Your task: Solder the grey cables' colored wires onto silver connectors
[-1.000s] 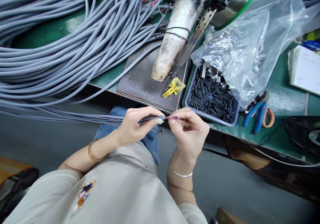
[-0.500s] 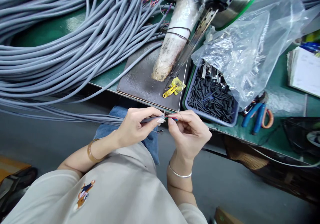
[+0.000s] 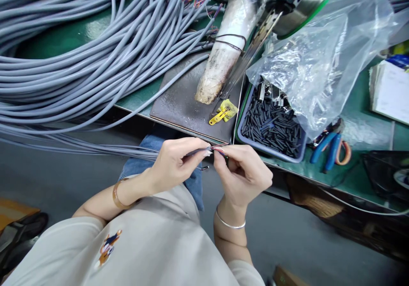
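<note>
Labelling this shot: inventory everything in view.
bench: one, green, across upper half
heaped cables: many, grey, bench's left
board: one, dark, bench centre
wrapped piece: one, white, over board
clip: one, yellow, on board
reel: one, silver, green rim, upper right
tray: one, blue-grey, right of board
tubes: many, black, in tray
connectors: several, silver, in tray
bag: one, clear, over tray's back
tools: count unclear, blue and orange, right of tray
paper stack: one, white, far right
box: one, brown, bottom edge
held cables: several, grey, in left hand
fine wires: several, red among them, in right hand
jeans: blue, behind left hand
shirt: one, pale, bottom
left hand: one, brown bracelet, centre
right hand: one, silver bangle, centre
</note>
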`<state>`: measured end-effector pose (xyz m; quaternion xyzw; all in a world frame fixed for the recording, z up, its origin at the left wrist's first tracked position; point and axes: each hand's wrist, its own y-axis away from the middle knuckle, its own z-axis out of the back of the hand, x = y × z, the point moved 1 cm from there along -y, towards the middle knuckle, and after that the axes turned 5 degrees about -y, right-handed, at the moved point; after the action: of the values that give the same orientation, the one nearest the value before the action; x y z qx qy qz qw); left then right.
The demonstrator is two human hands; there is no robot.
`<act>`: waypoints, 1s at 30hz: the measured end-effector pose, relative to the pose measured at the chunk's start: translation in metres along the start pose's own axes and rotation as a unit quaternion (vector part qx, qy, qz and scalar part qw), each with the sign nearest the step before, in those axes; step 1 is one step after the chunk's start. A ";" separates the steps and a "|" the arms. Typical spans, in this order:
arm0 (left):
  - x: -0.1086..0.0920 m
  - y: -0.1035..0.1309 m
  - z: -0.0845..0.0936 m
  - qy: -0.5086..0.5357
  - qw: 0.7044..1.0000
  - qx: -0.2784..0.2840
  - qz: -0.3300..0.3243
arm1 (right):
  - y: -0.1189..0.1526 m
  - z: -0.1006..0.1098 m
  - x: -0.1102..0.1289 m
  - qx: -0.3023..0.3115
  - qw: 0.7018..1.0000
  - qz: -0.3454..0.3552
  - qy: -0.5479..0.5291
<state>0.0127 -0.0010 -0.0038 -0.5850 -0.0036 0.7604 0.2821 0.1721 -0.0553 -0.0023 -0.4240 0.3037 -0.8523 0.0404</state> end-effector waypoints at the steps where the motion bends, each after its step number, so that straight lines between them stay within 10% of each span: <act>1: 0.001 0.000 0.001 -0.015 1.000 0.001 -0.015 | 0.001 0.001 0.000 0.009 0.999 0.025 0.027; 5: 0.004 -0.001 0.004 -0.059 0.997 0.004 -0.057 | 0.006 0.003 0.000 0.033 0.992 0.083 0.085; 10: 0.000 -0.002 -0.001 0.010 0.999 -0.022 -0.045 | 0.008 -0.002 -0.001 -0.052 0.994 -0.065 -0.069; 18: 0.003 -0.001 -0.005 0.066 0.998 -0.017 0.014 | 0.006 -0.002 -0.003 -0.029 0.956 -0.229 -0.183; 30: -0.001 -0.007 0.000 0.062 0.991 0.072 0.089 | 0.000 0.002 0.004 0.014 0.963 -0.226 -0.146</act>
<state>0.0162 0.0046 -0.0004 -0.6073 0.1209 0.7428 0.2546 0.1713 -0.0577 0.0018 -0.6011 0.1794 -0.7719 -0.1032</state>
